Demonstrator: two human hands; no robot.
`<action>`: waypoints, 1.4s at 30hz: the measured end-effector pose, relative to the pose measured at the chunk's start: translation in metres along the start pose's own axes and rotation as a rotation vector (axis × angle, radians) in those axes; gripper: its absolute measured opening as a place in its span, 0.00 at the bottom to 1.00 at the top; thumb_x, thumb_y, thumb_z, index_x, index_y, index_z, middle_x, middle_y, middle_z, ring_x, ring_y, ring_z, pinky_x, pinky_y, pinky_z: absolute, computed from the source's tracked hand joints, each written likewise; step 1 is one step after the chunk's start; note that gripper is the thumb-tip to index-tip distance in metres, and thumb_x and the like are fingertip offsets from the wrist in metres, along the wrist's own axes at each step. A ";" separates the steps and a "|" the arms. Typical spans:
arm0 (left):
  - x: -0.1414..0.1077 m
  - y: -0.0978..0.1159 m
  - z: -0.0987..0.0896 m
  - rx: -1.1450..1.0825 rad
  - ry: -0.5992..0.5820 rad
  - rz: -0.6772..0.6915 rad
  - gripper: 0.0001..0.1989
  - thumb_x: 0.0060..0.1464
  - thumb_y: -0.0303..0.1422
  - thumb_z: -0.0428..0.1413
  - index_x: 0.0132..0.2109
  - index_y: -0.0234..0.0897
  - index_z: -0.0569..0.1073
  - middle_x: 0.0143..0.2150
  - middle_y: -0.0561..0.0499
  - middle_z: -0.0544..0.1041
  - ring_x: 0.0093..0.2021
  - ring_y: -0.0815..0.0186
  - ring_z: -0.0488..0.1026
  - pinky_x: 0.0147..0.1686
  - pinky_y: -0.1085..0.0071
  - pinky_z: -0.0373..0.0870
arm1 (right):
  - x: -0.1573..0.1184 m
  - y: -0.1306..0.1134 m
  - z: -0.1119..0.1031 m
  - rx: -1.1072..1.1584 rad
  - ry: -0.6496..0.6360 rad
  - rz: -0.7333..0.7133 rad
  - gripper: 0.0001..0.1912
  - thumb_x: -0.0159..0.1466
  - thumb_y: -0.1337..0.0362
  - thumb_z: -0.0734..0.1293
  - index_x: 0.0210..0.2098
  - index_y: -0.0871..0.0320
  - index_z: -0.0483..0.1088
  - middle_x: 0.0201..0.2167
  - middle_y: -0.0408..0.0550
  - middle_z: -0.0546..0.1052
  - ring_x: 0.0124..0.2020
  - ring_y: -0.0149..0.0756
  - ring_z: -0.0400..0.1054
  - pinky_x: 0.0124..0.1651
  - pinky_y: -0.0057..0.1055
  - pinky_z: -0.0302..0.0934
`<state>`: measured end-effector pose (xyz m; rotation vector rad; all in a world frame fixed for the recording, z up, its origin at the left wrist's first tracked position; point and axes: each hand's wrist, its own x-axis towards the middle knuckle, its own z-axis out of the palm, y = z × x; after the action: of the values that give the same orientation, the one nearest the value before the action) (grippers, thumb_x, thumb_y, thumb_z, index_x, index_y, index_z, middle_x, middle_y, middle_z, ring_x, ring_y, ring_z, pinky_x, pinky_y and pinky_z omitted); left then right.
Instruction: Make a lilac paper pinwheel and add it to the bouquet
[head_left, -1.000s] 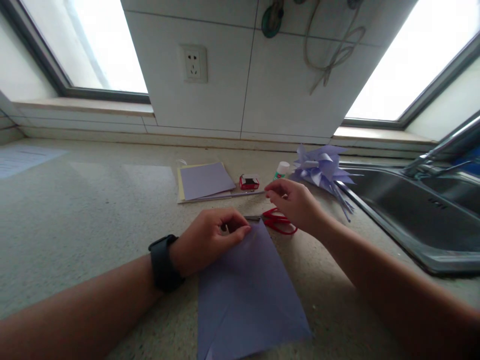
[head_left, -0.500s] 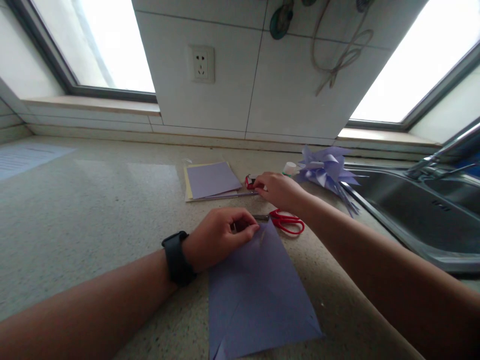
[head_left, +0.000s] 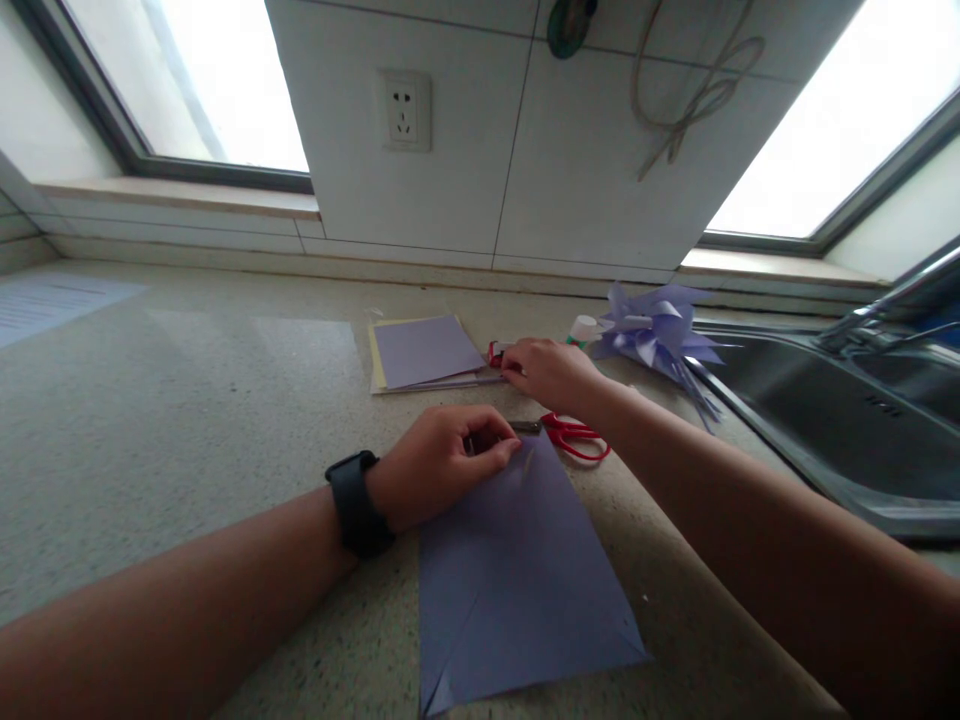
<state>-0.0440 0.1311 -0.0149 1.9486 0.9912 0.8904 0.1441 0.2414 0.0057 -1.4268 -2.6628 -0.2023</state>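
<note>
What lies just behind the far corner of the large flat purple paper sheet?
Red-handled metal scissors lie there; the left hand covers their blade tips. Anything beneath the purple paper sheet is hidden.

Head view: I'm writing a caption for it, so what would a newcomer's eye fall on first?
Probably the large lavender paper sheet lying in the foreground on the speckled counter, the left hand at its far end. Next, likely, the red-handled scissors by its far corner, then the lavender pinwheels beside the sink at right.
</note>
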 end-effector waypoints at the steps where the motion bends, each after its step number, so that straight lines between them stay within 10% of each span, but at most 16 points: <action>1: 0.000 0.000 0.000 -0.002 0.000 -0.003 0.10 0.63 0.37 0.56 0.39 0.36 0.78 0.34 0.52 0.80 0.33 0.67 0.73 0.32 0.72 0.65 | 0.000 -0.001 0.000 0.006 0.010 0.001 0.11 0.68 0.61 0.63 0.41 0.54 0.77 0.41 0.52 0.80 0.38 0.41 0.72 0.32 0.31 0.53; 14: 0.000 -0.003 0.001 -0.028 -0.007 -0.032 0.11 0.62 0.39 0.56 0.40 0.36 0.78 0.34 0.51 0.79 0.34 0.66 0.72 0.33 0.71 0.66 | -0.015 0.000 -0.004 0.169 0.207 0.101 0.07 0.64 0.63 0.64 0.33 0.56 0.73 0.24 0.46 0.75 0.25 0.35 0.64 0.29 0.32 0.46; 23: 0.001 -0.003 0.001 -0.012 0.000 -0.051 0.12 0.62 0.40 0.56 0.40 0.35 0.78 0.34 0.51 0.79 0.33 0.66 0.71 0.32 0.70 0.65 | -0.043 -0.007 -0.009 0.511 0.289 0.050 0.03 0.59 0.64 0.67 0.32 0.57 0.70 0.27 0.44 0.77 0.28 0.32 0.70 0.32 0.29 0.60; 42: 0.001 -0.001 -0.001 -0.100 0.005 -0.057 0.10 0.63 0.38 0.57 0.39 0.36 0.78 0.33 0.53 0.79 0.33 0.68 0.73 0.31 0.74 0.66 | -0.084 -0.015 0.004 1.253 0.143 0.100 0.06 0.58 0.64 0.72 0.34 0.58 0.74 0.28 0.44 0.77 0.28 0.30 0.69 0.31 0.29 0.62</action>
<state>-0.0443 0.1329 -0.0153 1.8263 0.9814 0.8968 0.1776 0.1646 -0.0128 -0.9757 -1.8394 1.1005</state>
